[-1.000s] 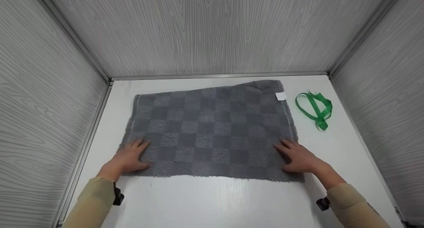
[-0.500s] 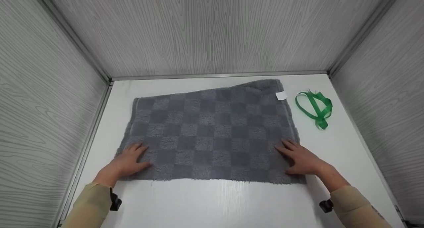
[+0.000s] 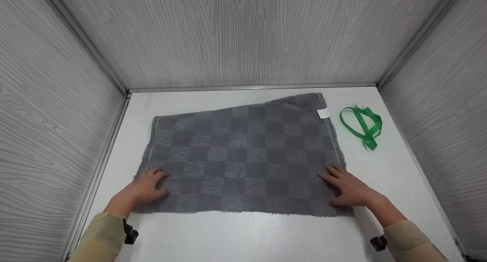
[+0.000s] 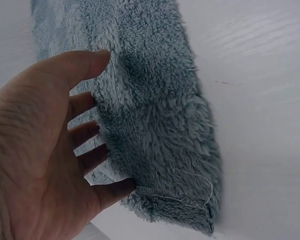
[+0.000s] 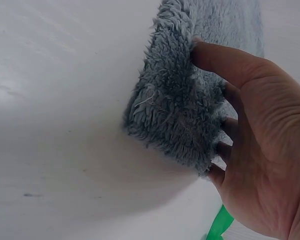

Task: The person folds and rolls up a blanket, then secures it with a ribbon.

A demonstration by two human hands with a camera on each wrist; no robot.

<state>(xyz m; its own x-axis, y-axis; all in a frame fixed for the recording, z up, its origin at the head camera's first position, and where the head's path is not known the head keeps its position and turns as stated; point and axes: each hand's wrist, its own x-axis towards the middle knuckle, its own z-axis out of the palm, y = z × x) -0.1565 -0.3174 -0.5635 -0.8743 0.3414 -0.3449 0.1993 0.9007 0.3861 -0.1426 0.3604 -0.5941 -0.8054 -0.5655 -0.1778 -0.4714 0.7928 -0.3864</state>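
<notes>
A grey checkered towel (image 3: 236, 159) with a fluffy pile lies spread on the white table, its far edge slanting and slightly wrinkled at the right. On its near left corner rests my left hand (image 3: 142, 188), fingers spread, fingertips touching the pile. My right hand (image 3: 350, 188) presses the near right part in the same way, thumb apart from the fingers. The left wrist view shows the towel's corner (image 4: 165, 150) with a loose white thread beside the fingertips. In the right wrist view the other corner (image 5: 165, 110) extends past the thumb. A white label (image 3: 323, 113) sticks out at the right edge.
A looped green ribbon (image 3: 363, 127) lies on the table (image 3: 243, 235) right of the towel. Wood-grain panels (image 3: 243, 37) enclose the table at the back and both sides. A black device (image 3: 131, 233) sits at the left wrist, another (image 3: 378, 243) at the right.
Both hands have slid toward the near side, drawing the towel with them. The towel's far left corner has come nearer, so its far edge slants more. The ribbon has stayed in place.
</notes>
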